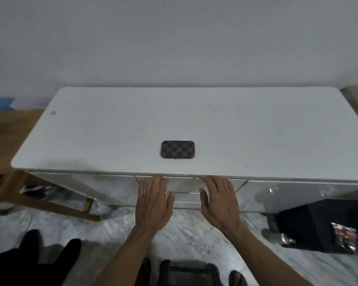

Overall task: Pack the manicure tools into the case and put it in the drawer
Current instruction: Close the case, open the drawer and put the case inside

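A closed manicure case (177,149), covered in a brown-and-black checker pattern, lies flat on the white worktop (256,131), near its front edge and roughly midway along its length. No loose tools show on the surface. Below that edge, the left hand (154,203) and the right hand (220,203) are laid side by side against the front of the centre drawer (184,185), fingers straight and slightly spread, fingertips up at the drawer's top edge just under the worktop; neither hand holds anything. The drawer front sits flush with the glossy panels on either side of it, so it appears closed. The case lies directly behind the gap between the two hands, apart from both. A dark box (327,226) stands on the marble floor (184,230) at lower right, and a wooden frame (50,205) leans at left.
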